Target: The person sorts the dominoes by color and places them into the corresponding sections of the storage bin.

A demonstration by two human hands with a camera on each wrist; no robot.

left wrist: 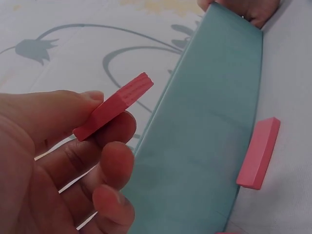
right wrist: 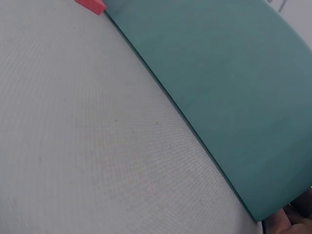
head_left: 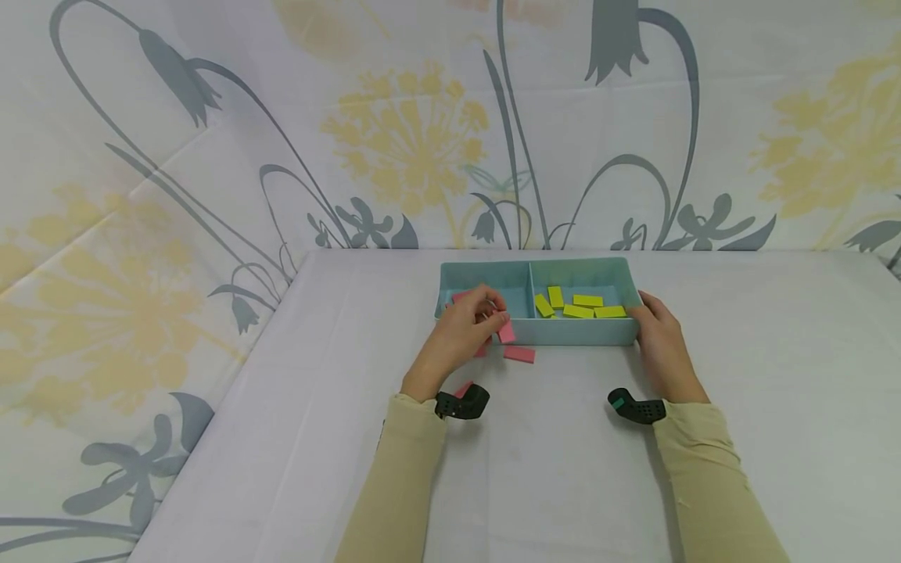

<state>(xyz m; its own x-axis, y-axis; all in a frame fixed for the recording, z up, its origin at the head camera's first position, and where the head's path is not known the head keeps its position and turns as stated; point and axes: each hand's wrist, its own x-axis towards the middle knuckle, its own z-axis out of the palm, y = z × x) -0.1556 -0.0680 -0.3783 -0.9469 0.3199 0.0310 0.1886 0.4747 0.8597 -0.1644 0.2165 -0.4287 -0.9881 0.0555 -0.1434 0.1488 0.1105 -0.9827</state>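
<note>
My left hand (head_left: 461, 332) pinches a pink wooden block (left wrist: 117, 105) between thumb and index finger, and its other fingers are loosely curled. The hand is at the front wall of a blue-green two-compartment box (head_left: 577, 331), overlapping the left compartment in the head view. At the box's right end, my right hand (head_left: 662, 340) grips the near corner. Several yellow blocks (head_left: 579, 311) lie in the right compartment. A pink piece (head_left: 461, 296) shows in the left compartment, partly hidden behind the left hand.
One pink block (head_left: 519, 355) lies on the white table just before the box. Another pink piece (head_left: 480, 351) shows under the left hand, and one more (head_left: 463, 389) lies by the left wrist strap. Behind the box rises a flower-patterned cloth (head_left: 422, 156).
</note>
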